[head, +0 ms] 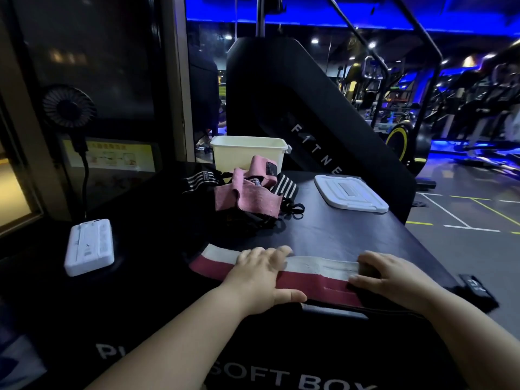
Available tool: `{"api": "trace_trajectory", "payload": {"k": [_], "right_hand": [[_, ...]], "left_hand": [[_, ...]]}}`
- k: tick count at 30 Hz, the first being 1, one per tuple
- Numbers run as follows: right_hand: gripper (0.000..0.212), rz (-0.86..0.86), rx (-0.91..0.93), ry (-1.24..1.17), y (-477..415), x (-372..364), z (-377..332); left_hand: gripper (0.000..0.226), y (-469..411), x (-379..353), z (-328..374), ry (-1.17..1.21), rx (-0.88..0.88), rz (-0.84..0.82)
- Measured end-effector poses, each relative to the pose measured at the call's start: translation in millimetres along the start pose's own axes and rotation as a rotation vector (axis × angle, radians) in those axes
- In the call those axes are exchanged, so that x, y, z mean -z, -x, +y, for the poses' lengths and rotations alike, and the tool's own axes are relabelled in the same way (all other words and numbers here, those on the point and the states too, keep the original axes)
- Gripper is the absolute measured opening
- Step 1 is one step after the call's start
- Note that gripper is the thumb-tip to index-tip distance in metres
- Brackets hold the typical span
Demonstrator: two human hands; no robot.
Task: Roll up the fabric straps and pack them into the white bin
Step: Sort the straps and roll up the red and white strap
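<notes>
Red-white strap [309, 274] lay flat on bench [351, 232], long axis left to right. Left hand [259, 274] pressed its middle, fingers straight. Right hand [394, 277] covered right end, fingers bent; pinch unclear. White bin [247, 153] stood well behind.

Dim gym, lit mostly by blue strips along the ceiling [309, 22] and small white spots far back; a warm glow comes from a pane [11, 192] at the left edge; the box [337, 229] is dark, with a faint sheen toward its right edge; the left hand [259, 274], right hand [394, 280] and bin [247, 153] catch pale light; wide-angle bending curves the frame's edges; the far machines [464, 108] are blurred.
</notes>
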State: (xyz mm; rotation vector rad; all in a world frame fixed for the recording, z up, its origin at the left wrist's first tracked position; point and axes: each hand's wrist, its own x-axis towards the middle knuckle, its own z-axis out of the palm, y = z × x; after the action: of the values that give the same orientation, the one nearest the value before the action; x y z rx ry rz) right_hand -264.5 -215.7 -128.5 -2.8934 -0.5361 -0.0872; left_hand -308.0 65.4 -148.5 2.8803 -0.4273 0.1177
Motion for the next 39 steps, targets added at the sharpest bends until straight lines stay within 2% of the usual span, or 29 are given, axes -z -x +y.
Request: {"api": "trace_trajectory", "payload": {"k": [4, 7, 12, 16, 20, 25, 34, 36, 39], "right_hand": [[0.044, 0.031, -0.148, -0.002, 21, 10, 35], [0.05, 0.086, -0.264, 0.021, 36, 18, 57], [0.053, 0.105, -0.436, 0.017, 56, 28, 81], [0.056, 0.077, -0.505, 0.0, 57, 27, 86], [0.054, 0.033, -0.54, -0.037, 52, 27, 77], [0.055, 0.04, -0.551, -0.042, 40, 24, 54], [0.049, 0.015, -0.563, -0.201, 27, 20, 47], [0.051, 0.003, -0.565, -0.2, 25, 19, 48], [0.056, 0.036, -0.566, -0.217, 21, 15, 40]], "left_hand": [[0.06, -23, -6, 27, -0.025, -0.092, -0.03], [0.047, -42, -12, 52, -0.083, -0.136, 0.014], [0.042, -72, -23, 90, -0.015, -0.135, 0.001], [0.035, -99, -31, 104, 0.028, -0.111, -0.037], [0.035, -111, -28, 109, 0.087, -0.09, -0.021], [0.057, -120, -25, 107, 0.167, -0.006, -0.056], [0.063, -130, -23, 96, 0.046, 0.045, -0.215], [0.06, -131, -27, 95, 0.062, 0.064, -0.185], [0.045, -134, -23, 100, 0.236, 0.117, 0.0]]}}
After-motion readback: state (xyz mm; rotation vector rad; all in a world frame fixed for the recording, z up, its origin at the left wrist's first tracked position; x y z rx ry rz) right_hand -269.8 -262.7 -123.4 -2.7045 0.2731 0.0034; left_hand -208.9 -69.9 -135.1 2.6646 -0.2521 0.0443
